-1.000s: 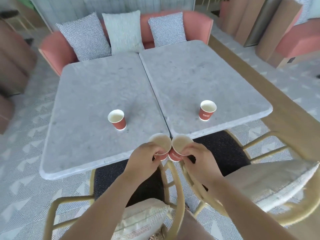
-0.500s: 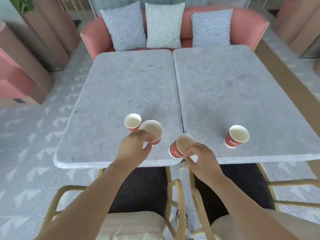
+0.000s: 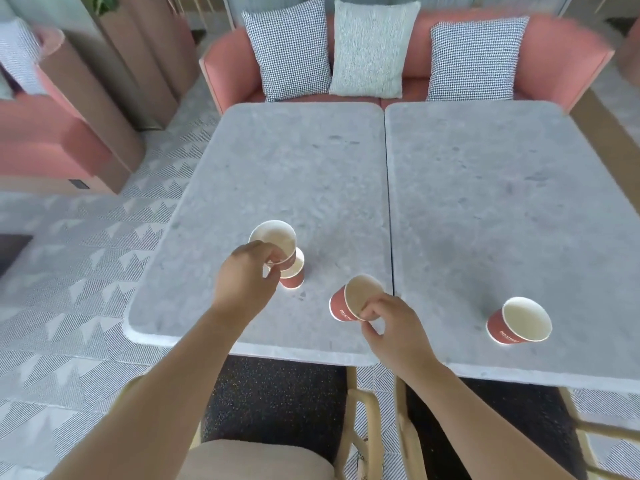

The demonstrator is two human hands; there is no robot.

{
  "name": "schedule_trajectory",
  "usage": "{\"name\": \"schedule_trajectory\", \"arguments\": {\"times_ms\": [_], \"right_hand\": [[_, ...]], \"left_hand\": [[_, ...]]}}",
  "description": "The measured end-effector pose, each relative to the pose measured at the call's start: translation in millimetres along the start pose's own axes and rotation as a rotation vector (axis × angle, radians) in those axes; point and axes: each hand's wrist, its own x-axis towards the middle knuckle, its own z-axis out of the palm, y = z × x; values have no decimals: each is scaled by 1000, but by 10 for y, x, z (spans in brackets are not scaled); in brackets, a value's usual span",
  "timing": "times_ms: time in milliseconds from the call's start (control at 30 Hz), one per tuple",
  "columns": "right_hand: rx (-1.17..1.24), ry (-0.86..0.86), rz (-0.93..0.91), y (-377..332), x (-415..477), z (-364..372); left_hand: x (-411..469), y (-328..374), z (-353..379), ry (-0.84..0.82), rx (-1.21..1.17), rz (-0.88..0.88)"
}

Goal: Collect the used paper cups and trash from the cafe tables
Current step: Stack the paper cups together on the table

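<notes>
Two grey stone-topped rectangular tables stand edge to edge: left table [image 3: 277, 168], right table [image 3: 502, 185].

Far side: pink upholstered sofa [image 3: 561, 57] spans both tables, with three fabric cushions [image 3: 372, 46] along its back.

Near side: left wooden-framed chair [image 3: 277, 403] and right wooden-framed chair [image 3: 502, 414], one tucked under each table.

Your left hand [image 3: 246, 282] holds the upper red paper cup [image 3: 277, 239] over the left table's near half. It is directly above the lower red paper cup [image 3: 294, 275], which stands there. Contact between them is unclear.

Your right hand [image 3: 394, 327] holds the tilted red paper cup [image 3: 356, 301] just left of the seam.

The lone red paper cup [image 3: 519, 323] stands on the right table by its near edge, well right of your right hand.
</notes>
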Motion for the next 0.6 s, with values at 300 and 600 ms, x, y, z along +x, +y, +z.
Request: {"name": "schedule_trajectory", "arguments": {"times_ms": [300,600], "right_hand": [[-20,-28,73,213,-46,97],[-43,22,155,442,-233,-88]], "left_hand": [[193,-174,431,-211,95,-24],[208,-24,796,-339,82,20]]}}
